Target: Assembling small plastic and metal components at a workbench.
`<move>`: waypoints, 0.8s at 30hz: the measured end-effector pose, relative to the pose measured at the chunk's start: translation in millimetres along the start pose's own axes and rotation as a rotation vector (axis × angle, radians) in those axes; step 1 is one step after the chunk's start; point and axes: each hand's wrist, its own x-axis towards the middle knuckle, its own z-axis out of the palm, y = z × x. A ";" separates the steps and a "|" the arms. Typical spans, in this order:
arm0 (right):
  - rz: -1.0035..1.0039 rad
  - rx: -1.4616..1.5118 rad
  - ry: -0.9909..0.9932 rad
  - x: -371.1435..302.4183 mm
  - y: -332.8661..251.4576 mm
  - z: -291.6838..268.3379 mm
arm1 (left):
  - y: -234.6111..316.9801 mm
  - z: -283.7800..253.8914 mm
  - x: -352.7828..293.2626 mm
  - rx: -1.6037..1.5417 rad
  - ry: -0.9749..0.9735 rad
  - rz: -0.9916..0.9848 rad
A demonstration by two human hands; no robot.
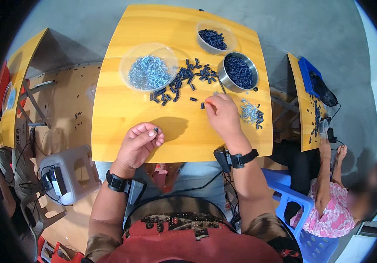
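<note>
Pinching one small dark part (156, 130) over the worktop's (114, 105) near edge, the left hand (139, 142) is half curled. The right hand (222, 115) bunches its fingertips beside another black piece (202, 105); can't tell if it's gripped. I'd pinch lightly so nothing slips. Toward the far edge: two plastic tubs (133, 51), one metal bowl (224, 81), loose black parts (183, 78) beyond counting.

Hidden piece, blurred head
The small dark piece (156, 130) is partly covered by the left hand (139, 140); the co-worker's head (366, 195) is blurred.
</note>
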 end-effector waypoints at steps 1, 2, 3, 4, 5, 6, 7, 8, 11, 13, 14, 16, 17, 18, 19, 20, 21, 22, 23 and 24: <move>0.001 0.001 -0.002 -1.6 0.2 -0.2 | -0.3 -0.7 0.7 0.003 -0.009 -0.001; -0.005 -0.001 -0.019 -3.1 0.4 0.0 | -0.4 -1.4 0.7 0.007 -0.019 -0.002; -0.012 -0.006 -0.035 -4.2 0.8 -0.2 | -0.2 -1.0 0.6 0.006 -0.018 -0.003; -0.011 -0.006 -0.035 -5.3 0.6 1.0 | 0.3 -0.3 0.3 0.008 -0.015 0.001; 0.015 0.016 -0.043 -6.3 0.0 3.3 | 0.7 0.2 0.1 0.009 -0.012 0.006; 0.040 0.039 -0.051 -7.1 0.0 5.2 | 0.7 -1.1 0.1 0.009 -0.011 0.007; 0.038 0.039 -0.051 -7.2 1.0 6.0 | 0.5 -3.3 0.3 0.001 -0.040 0.006; 0.013 0.006 -0.046 -6.7 2.3 6.5 | 0.6 -4.3 0.2 -0.007 -0.069 0.006; -0.006 -0.029 -0.056 -7.7 5.0 6.7 | 0.8 -3.0 0.6 -0.008 -0.068 0.005; -0.002 -0.032 -0.069 -7.2 5.3 5.9 | 0.1 -3.5 1.0 -0.010 -0.067 0.008; -0.002 -0.027 -0.073 -6.9 4.8 5.1 | -0.2 -3.5 1.1 -0.014 -0.064 0.010; -0.004 -0.019 -0.078 -4.5 1.9 3.6 | 0.2 -4.4 0.5 -0.010 -0.068 0.013; 0.005 -0.015 -0.081 -2.1 -0.6 0.9 | 0.5 -4.7 0.1 -0.007 -0.072 0.015; 0.015 -0.015 -0.084 0.4 -2.4 -3.2 | 0.7 -2.7 0.2 -0.008 -0.074 0.016; 0.014 -0.017 -0.083 4.5 -1.5 -6.4 | 1.0 0.1 0.1 0.002 -0.041 0.012; 0.034 -0.046 -0.074 11.3 1.3 -9.4 | 1.0 1.5 0.1 0.012 -0.008 0.008; 0.055 -0.075 -0.064 18.4 3.5 -11.5 | 0.9 1.9 0.1 0.011 -0.009 0.010; 0.053 -0.076 -0.064 25.6 5.2 -12.1 | 0.8 1.8 0.0 0.008 -0.004 0.007; 0.032 -0.092 -0.029 33.4 7.1 -12.2 | 0.8 1.4 -0.1 0.005 0.002 0.005; 0.011 -0.107 0.006 41.6 8.5 -11.9 | 0.7 -0.5 0.3 0.005 0.000 0.007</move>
